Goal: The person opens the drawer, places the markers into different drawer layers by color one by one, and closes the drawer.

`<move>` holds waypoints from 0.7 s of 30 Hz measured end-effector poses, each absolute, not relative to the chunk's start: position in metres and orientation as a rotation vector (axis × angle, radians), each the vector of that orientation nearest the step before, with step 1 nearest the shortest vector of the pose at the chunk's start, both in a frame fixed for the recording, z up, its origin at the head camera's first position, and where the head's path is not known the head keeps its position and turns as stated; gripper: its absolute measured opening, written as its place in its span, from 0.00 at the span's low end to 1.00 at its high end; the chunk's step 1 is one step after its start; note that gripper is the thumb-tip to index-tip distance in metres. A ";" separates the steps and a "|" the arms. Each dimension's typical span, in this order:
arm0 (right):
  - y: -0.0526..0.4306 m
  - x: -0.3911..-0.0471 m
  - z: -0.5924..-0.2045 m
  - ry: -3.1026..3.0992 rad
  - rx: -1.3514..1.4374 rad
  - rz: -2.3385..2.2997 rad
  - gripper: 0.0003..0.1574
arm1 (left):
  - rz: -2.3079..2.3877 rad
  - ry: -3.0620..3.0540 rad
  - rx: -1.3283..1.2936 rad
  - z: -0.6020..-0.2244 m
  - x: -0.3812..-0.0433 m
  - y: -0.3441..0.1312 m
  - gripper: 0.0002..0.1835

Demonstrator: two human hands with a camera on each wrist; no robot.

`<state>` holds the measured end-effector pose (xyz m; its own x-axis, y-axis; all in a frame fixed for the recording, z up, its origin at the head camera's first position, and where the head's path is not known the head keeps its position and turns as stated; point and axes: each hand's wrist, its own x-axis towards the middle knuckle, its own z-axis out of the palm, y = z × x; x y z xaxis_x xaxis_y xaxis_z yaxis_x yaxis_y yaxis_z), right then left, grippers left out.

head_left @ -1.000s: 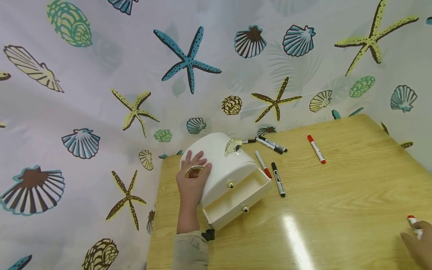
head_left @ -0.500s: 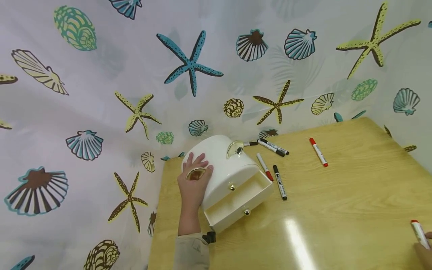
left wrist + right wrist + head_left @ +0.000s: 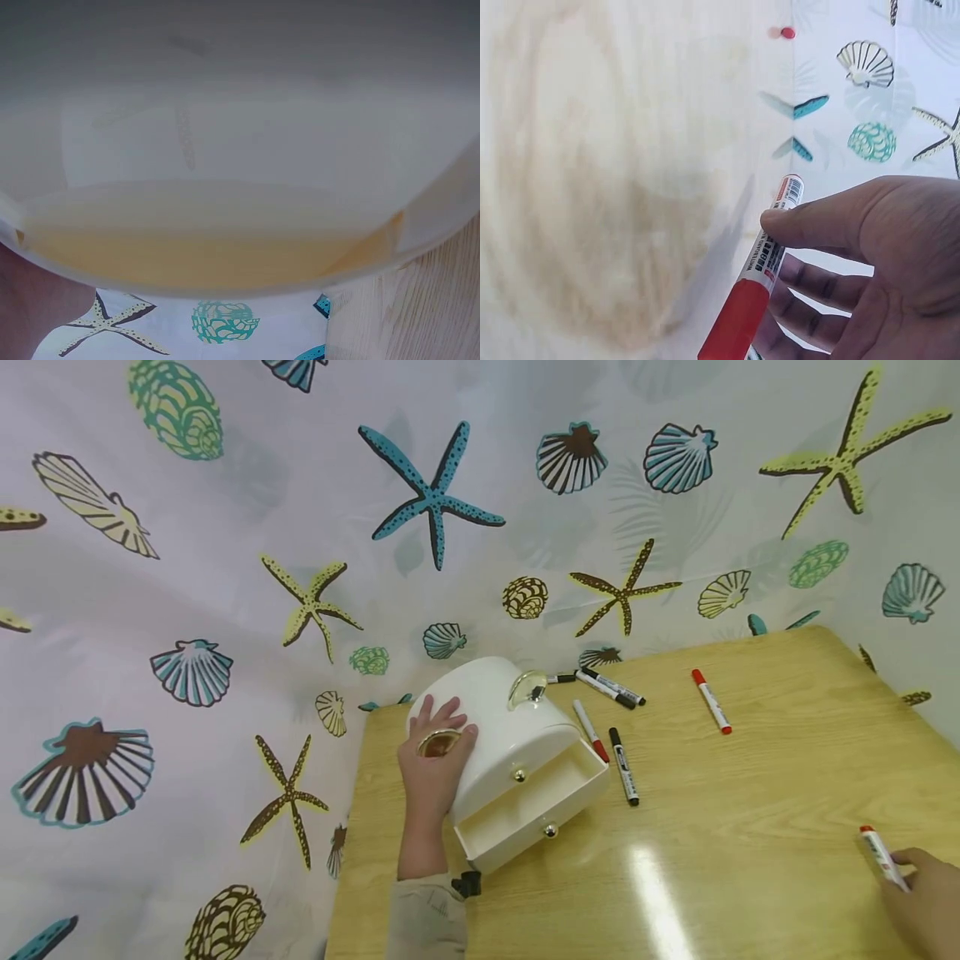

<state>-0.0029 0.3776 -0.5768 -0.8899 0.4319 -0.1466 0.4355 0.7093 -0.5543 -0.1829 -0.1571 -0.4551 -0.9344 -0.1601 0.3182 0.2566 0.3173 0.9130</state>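
Observation:
In the head view, a white round-topped storage box [image 3: 491, 714] with gold handles stands on the table, its lower drawer [image 3: 528, 810] pulled out. My left hand [image 3: 435, 768] rests on the box's curved side, fingers spread around one gold handle [image 3: 438, 743]. The left wrist view is mostly filled by the box's glossy white surface [image 3: 225, 142]. At the lower right of the head view, my right hand [image 3: 926, 893] holds a red whiteboard marker [image 3: 885, 860]. The right wrist view shows thumb and fingers pinching its white barrel, red cap [image 3: 735, 319] pointing down-left.
Beside the box lie a white marker with a red cap [image 3: 591, 731] and a black-capped marker [image 3: 624, 767]. More black markers [image 3: 609, 687] lie behind, near the patterned curtain [image 3: 480, 552]. Another red marker [image 3: 711, 701] lies farther right on the wooden table [image 3: 765, 810].
My right hand, nearly out of view half a second ago, has come back leftward over the table with the red marker. My left hand stays on the box.

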 end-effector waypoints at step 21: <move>0.243 -0.092 -0.492 3.106 -0.027 -0.886 0.23 | -1.667 -2.207 -0.109 -0.458 -0.186 -0.159 0.12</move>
